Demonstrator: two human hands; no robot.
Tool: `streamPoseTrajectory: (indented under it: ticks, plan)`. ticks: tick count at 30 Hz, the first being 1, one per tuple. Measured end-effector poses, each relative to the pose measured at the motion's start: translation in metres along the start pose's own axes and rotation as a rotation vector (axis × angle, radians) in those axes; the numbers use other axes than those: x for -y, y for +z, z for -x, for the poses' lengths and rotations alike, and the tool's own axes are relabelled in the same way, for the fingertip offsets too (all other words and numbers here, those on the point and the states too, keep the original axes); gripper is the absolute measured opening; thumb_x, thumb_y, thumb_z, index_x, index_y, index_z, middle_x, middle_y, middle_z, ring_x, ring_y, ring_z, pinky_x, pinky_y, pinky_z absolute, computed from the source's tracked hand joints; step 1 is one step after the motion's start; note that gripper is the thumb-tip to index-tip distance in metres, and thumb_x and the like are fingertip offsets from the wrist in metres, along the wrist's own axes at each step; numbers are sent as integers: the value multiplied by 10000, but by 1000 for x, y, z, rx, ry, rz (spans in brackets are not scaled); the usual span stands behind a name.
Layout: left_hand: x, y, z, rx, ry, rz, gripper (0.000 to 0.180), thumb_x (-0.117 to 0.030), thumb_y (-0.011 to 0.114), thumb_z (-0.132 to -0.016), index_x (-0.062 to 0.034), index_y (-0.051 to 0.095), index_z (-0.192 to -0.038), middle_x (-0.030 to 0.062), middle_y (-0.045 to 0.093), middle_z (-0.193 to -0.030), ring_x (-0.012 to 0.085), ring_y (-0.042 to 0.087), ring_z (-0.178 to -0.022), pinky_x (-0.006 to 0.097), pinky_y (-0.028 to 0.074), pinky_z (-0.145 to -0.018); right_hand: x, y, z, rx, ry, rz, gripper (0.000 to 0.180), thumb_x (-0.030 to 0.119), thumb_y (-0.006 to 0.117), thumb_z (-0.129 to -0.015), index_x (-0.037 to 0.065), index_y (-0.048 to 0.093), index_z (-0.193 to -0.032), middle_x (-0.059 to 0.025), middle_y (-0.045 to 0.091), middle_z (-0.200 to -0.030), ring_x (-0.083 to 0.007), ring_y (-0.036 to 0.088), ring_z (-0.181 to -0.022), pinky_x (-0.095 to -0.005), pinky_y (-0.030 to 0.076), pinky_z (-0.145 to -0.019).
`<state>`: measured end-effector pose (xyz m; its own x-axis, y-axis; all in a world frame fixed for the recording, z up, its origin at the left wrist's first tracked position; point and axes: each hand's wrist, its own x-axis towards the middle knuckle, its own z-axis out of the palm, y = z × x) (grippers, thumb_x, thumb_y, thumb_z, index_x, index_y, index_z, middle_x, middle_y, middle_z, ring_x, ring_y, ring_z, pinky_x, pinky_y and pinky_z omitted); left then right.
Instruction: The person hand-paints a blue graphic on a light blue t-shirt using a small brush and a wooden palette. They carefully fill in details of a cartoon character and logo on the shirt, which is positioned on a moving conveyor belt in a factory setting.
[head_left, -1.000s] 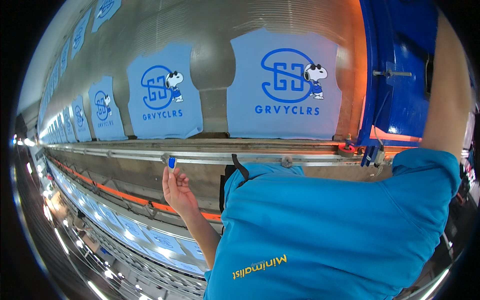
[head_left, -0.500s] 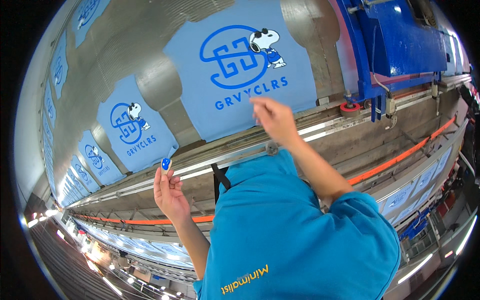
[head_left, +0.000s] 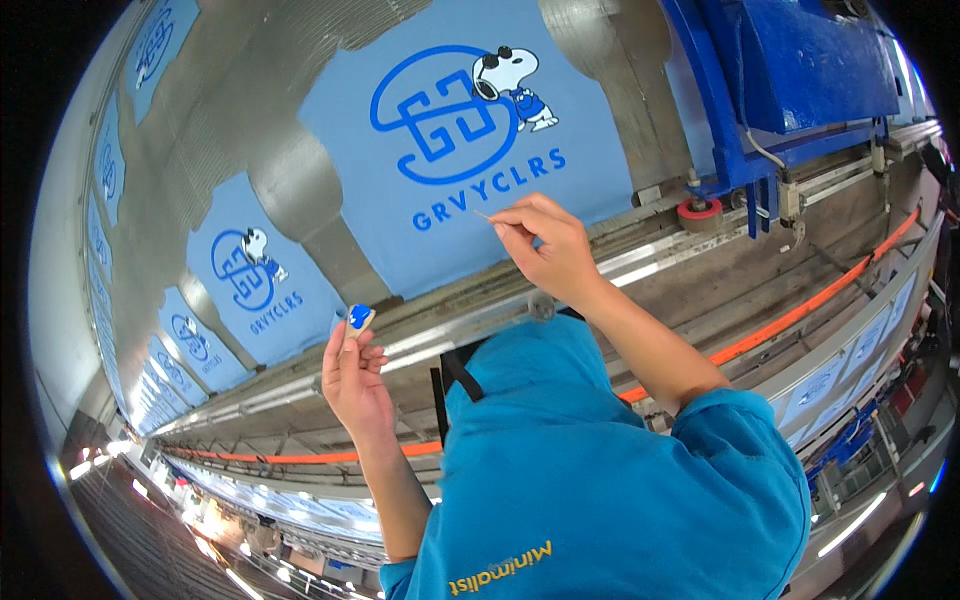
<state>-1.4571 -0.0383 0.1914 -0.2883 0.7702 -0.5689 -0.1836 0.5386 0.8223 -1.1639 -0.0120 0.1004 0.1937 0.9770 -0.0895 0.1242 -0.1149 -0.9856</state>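
The table (head_left: 270, 125) is a long, grey metal surface with fine streaks in places. Light blue fabric panels (head_left: 195, 335) lie flat on it in two rows, spaced apart, with bare metal between them. The near panel (head_left: 385, 235) lies print side up, bearing a blue emblem (head_left: 440, 125), blue lettering (head_left: 490, 190) and a white dog figure (head_left: 512, 70). The next panel (head_left: 265, 245) lies to its left. A rail (head_left: 640, 268) runs along the near edge.
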Motion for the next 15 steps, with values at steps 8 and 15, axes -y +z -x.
streamPoseTrajectory:
  ticks: [8,15]
  plan:
    - [25,112,-142,205,242,69,384,-111,587,-1048,88,552,-1375,149,729,-1045,169,670,-832,279,554,-724,-23,-3,-68,-115,-264,159,167,-59,737,-857,-14,757,-1016,-70,670,-862,-114,591,-666,-234,473,-591]
    - [46,178,-154,273,282,20,337,-86,601,-1036,88,597,-1324,184,739,-997,168,684,-808,281,568,-716,-47,-9,-92,-185,-455,286,197,-105,709,-735,-23,735,-913,-80,660,-790,-154,606,-631,-270,466,-543]
